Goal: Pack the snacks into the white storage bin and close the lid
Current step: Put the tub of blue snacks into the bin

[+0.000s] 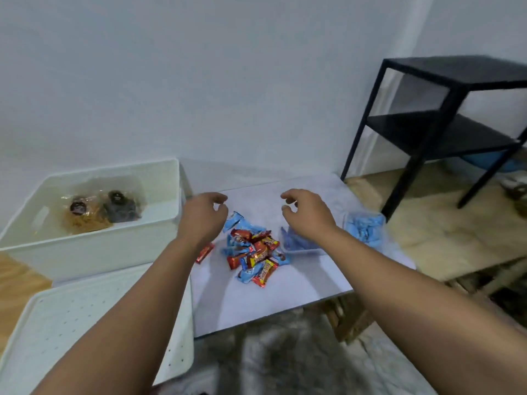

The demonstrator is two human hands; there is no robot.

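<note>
Head view shows a pale marbled tabletop (299,286) against a white wall, its near corner cut off by the forearms. The open white plastic storage bin (94,252) stands at the table's left edge, holding clear-wrapped packets (102,212) whose contents are blurred: something tan and two dark round shapes. In front of it lies the white perforated lid (71,332), flat and partly covered by the left forearm. A black metal two-shelf stand (445,132) sits at the far right, cut by the frame edge. Two clear trays of blue wrapped pieces (365,226) rest right of centre; the nearer one is largely hidden behind the right wrist.

The heap of red and light-blue wrapped snack bars (253,252) lies mid-table, with one red bar (204,252) apart, just beside the left wrist. The left hand (202,215) and right hand (306,212) hover beyond the heap, either side of it, fingers loosely curled and empty, touching no snack.
</note>
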